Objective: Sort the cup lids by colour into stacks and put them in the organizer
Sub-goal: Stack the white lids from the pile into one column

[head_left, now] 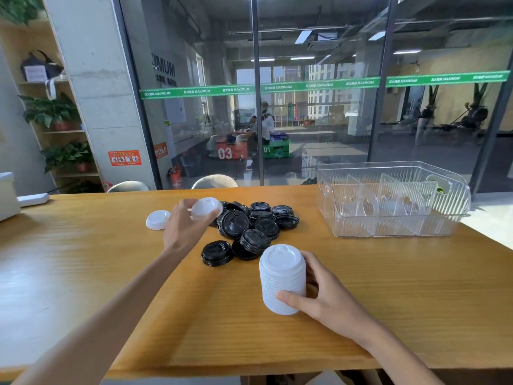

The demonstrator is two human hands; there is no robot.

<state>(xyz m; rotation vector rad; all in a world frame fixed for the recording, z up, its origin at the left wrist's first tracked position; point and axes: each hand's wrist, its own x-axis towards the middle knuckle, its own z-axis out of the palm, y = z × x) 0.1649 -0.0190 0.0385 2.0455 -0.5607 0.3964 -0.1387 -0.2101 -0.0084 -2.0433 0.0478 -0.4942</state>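
White lids (282,279) were gripped in a stack by the right hand (327,295); one white lid (206,208) was held by the left hand (184,223), black lids (249,226) at twelve o'clock.

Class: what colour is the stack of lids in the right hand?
White stack of lids, seen in the head view.

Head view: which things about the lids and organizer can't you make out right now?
- Black lid pile: count unclear; the lids overlap.
- White stack: lid count unreadable, its rims too fine; right hand covers its far side.
- Organizer: clear dividers blur together, so the compartment count is unclear.
- Left hand: its fingers hidden behind the held white lid.
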